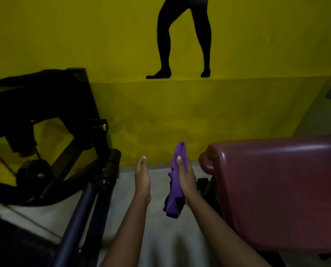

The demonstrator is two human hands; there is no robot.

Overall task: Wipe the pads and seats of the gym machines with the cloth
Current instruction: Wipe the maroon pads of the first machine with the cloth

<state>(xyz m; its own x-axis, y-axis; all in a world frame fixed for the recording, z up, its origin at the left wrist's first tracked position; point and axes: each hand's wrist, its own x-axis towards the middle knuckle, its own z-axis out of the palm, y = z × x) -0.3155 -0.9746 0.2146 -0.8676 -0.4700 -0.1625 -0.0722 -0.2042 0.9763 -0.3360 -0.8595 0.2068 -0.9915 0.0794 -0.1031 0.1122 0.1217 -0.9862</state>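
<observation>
While the cloth hangs clear of every surface, no wiping is under way at this instant. Biggest thing first: the yellow wall (180, 105) stands beyond the grip, with a black pair of legs (184, 45) painted high above it, and not a letter of writing on it. Off to the left of the grip sits the black machine (45, 112), so dark that I cannot tell whether its padding has been cleaned. Just to the right of the grip, close but apart, is the maroon pad (276, 180); it shines under the light, though whether that is a fresh wipe or plain vinyl is anyone's guess. I would say it is the next surface in line, and the bulk of the job looks open. Below the grip lies pale floor (160, 237). Now the hands: the right hand (186, 182) is curled around the purple cloth (180, 149), thumb pressed on it, the bunched fabric poking above and drooping below the fist. The left hand (142, 180) is held flat, fingers straight, holding nothing, just beside the cloth without touching. Smallest, a yellow knob (104, 126) on the black machine: no brand or label reads anywhere.
</observation>
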